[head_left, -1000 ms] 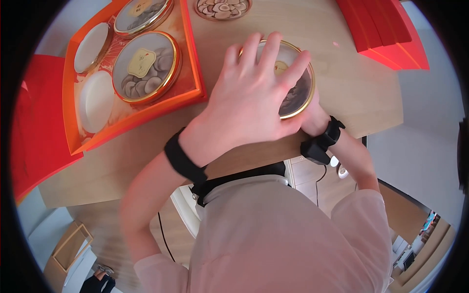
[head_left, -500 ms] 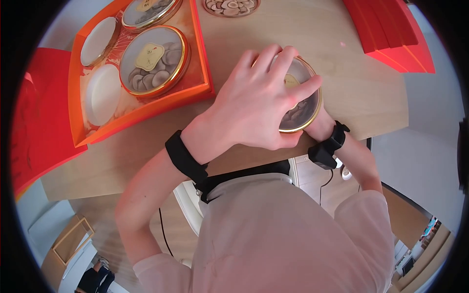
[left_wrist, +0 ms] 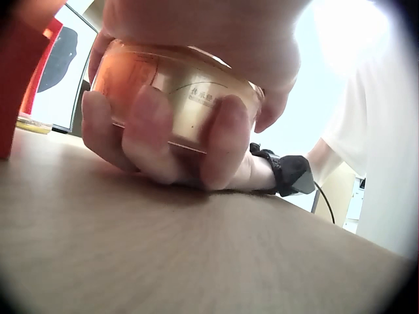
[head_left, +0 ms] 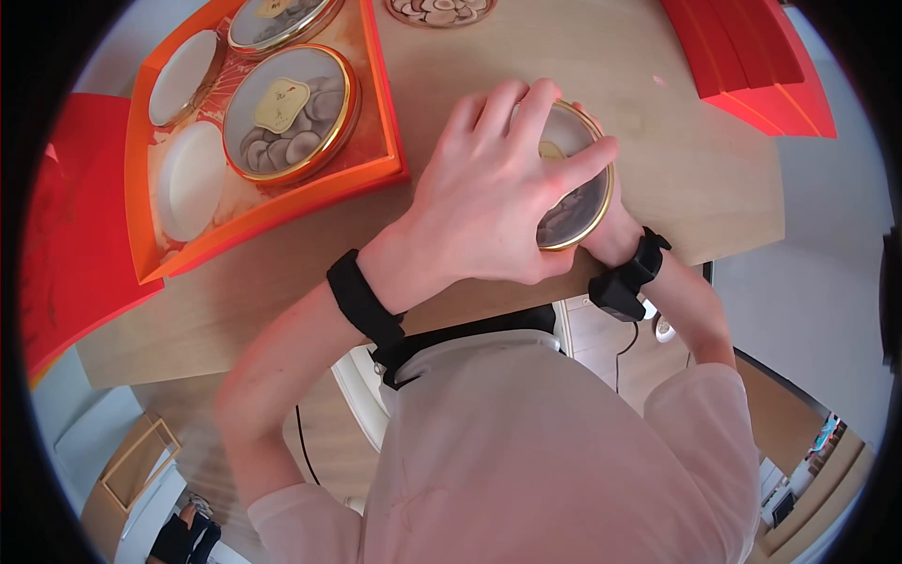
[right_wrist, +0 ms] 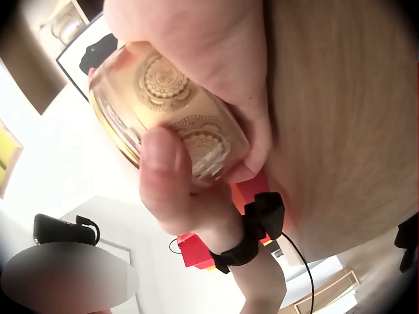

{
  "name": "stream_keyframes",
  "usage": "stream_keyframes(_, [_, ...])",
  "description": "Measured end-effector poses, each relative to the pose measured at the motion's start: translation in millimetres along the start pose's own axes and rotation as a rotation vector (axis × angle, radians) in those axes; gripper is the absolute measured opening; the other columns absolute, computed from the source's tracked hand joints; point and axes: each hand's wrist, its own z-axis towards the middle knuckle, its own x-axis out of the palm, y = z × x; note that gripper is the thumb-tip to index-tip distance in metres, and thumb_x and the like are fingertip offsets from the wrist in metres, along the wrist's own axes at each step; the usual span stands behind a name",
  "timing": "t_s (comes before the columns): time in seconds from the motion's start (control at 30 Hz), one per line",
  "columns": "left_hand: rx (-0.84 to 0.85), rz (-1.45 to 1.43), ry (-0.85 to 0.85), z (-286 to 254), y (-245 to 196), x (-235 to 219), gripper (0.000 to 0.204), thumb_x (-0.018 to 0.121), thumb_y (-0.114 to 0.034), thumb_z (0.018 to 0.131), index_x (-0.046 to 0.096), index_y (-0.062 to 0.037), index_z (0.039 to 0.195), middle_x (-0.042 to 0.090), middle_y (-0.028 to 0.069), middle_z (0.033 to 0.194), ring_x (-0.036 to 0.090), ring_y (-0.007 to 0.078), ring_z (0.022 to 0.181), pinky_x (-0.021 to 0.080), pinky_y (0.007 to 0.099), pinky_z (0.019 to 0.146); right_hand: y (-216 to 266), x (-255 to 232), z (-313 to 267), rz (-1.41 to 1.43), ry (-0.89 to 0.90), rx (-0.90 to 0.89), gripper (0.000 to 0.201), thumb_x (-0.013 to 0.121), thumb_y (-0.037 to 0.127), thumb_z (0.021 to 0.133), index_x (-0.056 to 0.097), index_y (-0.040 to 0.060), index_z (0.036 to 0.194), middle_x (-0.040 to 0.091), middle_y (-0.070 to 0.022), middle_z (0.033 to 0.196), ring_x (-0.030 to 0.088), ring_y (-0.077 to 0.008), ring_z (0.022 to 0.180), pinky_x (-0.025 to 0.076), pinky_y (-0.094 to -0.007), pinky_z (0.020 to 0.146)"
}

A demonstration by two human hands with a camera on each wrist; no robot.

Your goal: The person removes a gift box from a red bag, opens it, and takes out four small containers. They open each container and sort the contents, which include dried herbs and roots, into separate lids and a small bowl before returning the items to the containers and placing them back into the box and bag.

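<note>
A round clear jar (head_left: 587, 202) with a gold rim and a pale label on top is held between both hands above the table. From above, my left hand (head_left: 498, 188) grips it, fingers spread over the top and thumb on the side in the right wrist view. My right hand (head_left: 615, 230) holds it from beneath, largely hidden in the head view. In the left wrist view, its fingers (left_wrist: 147, 127) wrap the lower wall of the jar (left_wrist: 186, 108), close over the tabletop. Raised medallion patterns show on the jar (right_wrist: 163, 85) in the right wrist view.
An orange-red box (head_left: 395, 155) at left holds gold-rimmed jars (head_left: 291, 113) of sliced dried pieces beside white round recesses (head_left: 193, 179). A dish of slices (head_left: 442, 9) stands at the back. Red box parts (head_left: 752, 66) stand at right. The table edge (head_left: 451, 310) is near the body.
Both hands and the jar have come slightly toward the body since a second ago. The hold on the jar looks the same. The head view has shifted a little.
</note>
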Motion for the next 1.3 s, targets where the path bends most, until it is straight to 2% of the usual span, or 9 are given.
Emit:
stream_keyframes(0.07, [0.003, 0.016, -0.021, 0, 1, 0, 0.080, 0.087, -0.036, 0.052, 0.067, -0.0257, 0.130, 0.049, 0.0230, 0.132, 0.048, 0.0397, 0.122, 0.044, 0.0484, 0.095, -16, 32, 1, -0.254, -0.254, -0.170, 0.055, 0.047, 0.057, 0.102, 0.059, 0.0141, 0.133, 0.066, -0.0114, 0.127, 0.066, -0.0300, 0.113, 0.056, -0.0476, 0.094])
stream_keyframes(0.13, [-0.052, 0.030, -0.091, 1, 0, 4, 0.081, 0.087, -0.037, 0.052, 0.067, -0.0256, 0.130, 0.050, 0.0230, 0.129, 0.049, 0.0397, 0.119, 0.044, 0.0483, 0.092, -18, 35, 1, -0.302, -0.302, -0.236, 0.056, 0.047, 0.057, 0.102, 0.059, 0.0114, 0.132, 0.067, -0.0119, 0.124, 0.066, -0.0298, 0.111, 0.056, -0.0473, 0.093])
stream_keyframes(0.3, [-0.187, 0.112, -0.307, 21, -6, 14, 0.081, 0.088, -0.039, 0.053, 0.066, -0.0247, 0.130, 0.052, 0.0234, 0.122, 0.051, 0.0397, 0.111, 0.044, 0.0485, 0.086, -5, 1, 4, -0.028, 0.026, -0.099, 0.067, 0.044, 0.065, 0.099, 0.056, 0.0103, 0.135, 0.064, -0.0124, 0.128, 0.063, -0.0305, 0.116, 0.054, -0.0485, 0.096])
stream_keyframes(0.57, [-0.146, 0.200, -0.324, 31, 0, 20, 0.080, 0.087, -0.039, 0.055, 0.067, -0.0200, 0.130, 0.053, 0.0263, 0.125, 0.052, 0.0391, 0.109, 0.044, 0.0489, 0.085, -10, -1, 2, 0.077, 0.257, -0.016, 0.087, 0.039, 0.079, 0.091, 0.049, 0.0104, 0.144, 0.056, -0.0130, 0.139, 0.056, -0.0317, 0.126, 0.048, -0.0506, 0.103])
stream_keyframes(0.87, [-0.243, -0.281, -0.163, 40, 10, -12, 0.079, 0.079, -0.046, 0.070, 0.057, -0.0127, 0.138, 0.052, 0.0199, 0.129, 0.052, 0.0307, 0.115, 0.044, 0.0453, 0.091, -1, 8, 15, 0.100, 0.517, -0.031, 0.110, 0.033, 0.095, 0.083, 0.041, 0.0106, 0.153, 0.048, -0.0137, 0.152, 0.048, -0.0330, 0.138, 0.042, -0.0529, 0.110])
stream_keyframes(0.93, [-0.271, -0.394, -0.154, 42, 11, -19, 0.078, 0.077, -0.048, 0.074, 0.055, -0.0110, 0.140, 0.052, 0.0178, 0.130, 0.052, 0.0283, 0.116, 0.044, 0.0442, 0.093, 6, 10, 13, 0.120, 0.555, -0.040, 0.120, 0.038, 0.098, 0.078, 0.028, 0.0104, 0.161, 0.035, -0.0157, 0.162, 0.035, -0.0381, 0.149, 0.030, -0.0628, 0.120])
stream_keyframes(1.1, [-0.471, -0.752, -0.231, 39, 11, -29, 0.077, 0.070, -0.052, 0.084, 0.049, -0.0068, 0.144, 0.052, 0.0125, 0.132, 0.051, 0.0223, 0.120, 0.043, 0.0413, 0.097, 14, 23, -4, 0.326, 0.394, 0.014, 0.116, 0.055, 0.089, 0.078, 0.024, 0.0140, 0.162, 0.028, -0.0187, 0.164, 0.029, -0.0456, 0.150, 0.020, -0.0761, 0.119])
stream_keyframes(1.17, [-0.581, -0.944, -0.305, 37, 8, -29, 0.077, 0.067, -0.054, 0.089, 0.047, -0.0051, 0.145, 0.052, 0.0103, 0.133, 0.051, 0.0200, 0.121, 0.043, 0.0402, 0.099, 20, 15, -7, 0.153, 0.390, -0.048, 0.112, 0.052, 0.089, 0.081, 0.027, 0.0155, 0.161, 0.028, -0.0154, 0.165, 0.029, -0.0430, 0.151, 0.022, -0.0722, 0.119])
stream_keyframes(1.3, [-0.728, -1.342, -0.451, 37, 3, -24, 0.079, 0.063, -0.060, 0.094, 0.044, -0.0028, 0.146, 0.050, 0.0084, 0.138, 0.049, 0.0176, 0.127, 0.042, 0.0398, 0.104, 35, 17, -17, -0.239, 0.117, -0.229, 0.105, 0.057, 0.079, 0.085, 0.020, 0.0191, 0.164, 0.019, -0.0226, 0.168, 0.020, -0.0477, 0.153, 0.020, -0.0740, 0.120])
